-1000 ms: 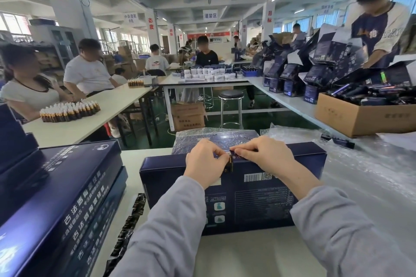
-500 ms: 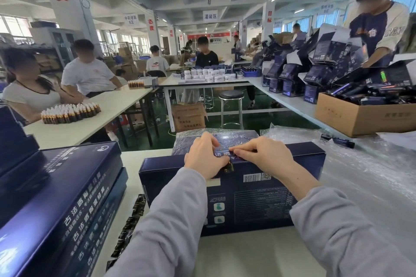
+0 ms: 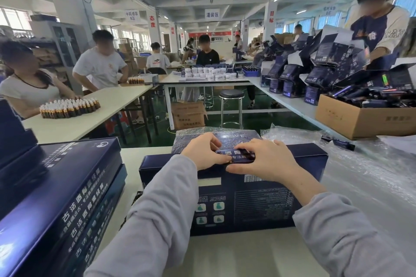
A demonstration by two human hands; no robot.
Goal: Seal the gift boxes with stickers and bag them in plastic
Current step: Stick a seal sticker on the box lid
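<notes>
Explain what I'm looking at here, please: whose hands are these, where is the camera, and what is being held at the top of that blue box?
There is no machine here. A person works with two bare hands, and the single picture comes from a wide-angle camera worn on that person's head, looking forward and down. The grey sleeves at the bottom are their arms. A dark blue gift box stands on the white table. The left hand and right hand meet at its top edge and pinch a dark sticker there, fingers above and thumbs on the front face. To the left lies a stack of similar boxes. To the right is clear plastic wrap, and just behind is a wrapped box. Other workers are at the tables beyond.
</notes>
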